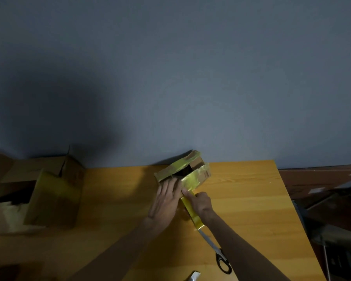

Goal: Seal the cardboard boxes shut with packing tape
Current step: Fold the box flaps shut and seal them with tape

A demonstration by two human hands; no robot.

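Left hand (166,199) lies flat, grip slack, on the taped box (178,166). Right hand (200,202), at its 3 o'clock, presses the yellow tape (198,221) with a forefinger; its grip is unclear.

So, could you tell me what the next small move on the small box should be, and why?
Probably the left hand should push the raised flap down first. A dark gap shows between the flaps, while the right hand presses the yellow tape strip against the near end of the box, so the tape would likely seal it open otherwise.
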